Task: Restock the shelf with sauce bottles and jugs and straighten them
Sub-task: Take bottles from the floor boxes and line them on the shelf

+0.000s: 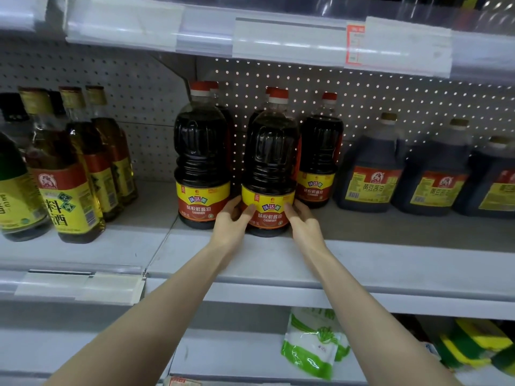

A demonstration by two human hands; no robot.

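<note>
Both thumbs lie on the front of the label. The other fingers curl round the sides and out of sight, so the left hand (231, 220) and right hand (302, 220) clasp the bottle (269, 162) low down, one on each side. It stands upright near the front of the shelf (390, 263), label facing out.

It is filled almost to the neck with dark sauce, so I'd judge it heavy, and tall enough to tip. The plastic looks stiff and smooth and the label glossy, so it is likely a bit slippery. This low two-handed hold suits sliding or turning it. For lifting, the ribbed waist or the neck would be the surer place.

Counted, there are five red-capped bottles (202, 162) including the held one. One stands just left with another behind it, one hides behind the held bottle, and one stands farther back on the right. Further right are three jugs (367, 174). On the left are at least three gold-capped wine bottles (67, 176); any behind them are too hidden to count.
</note>
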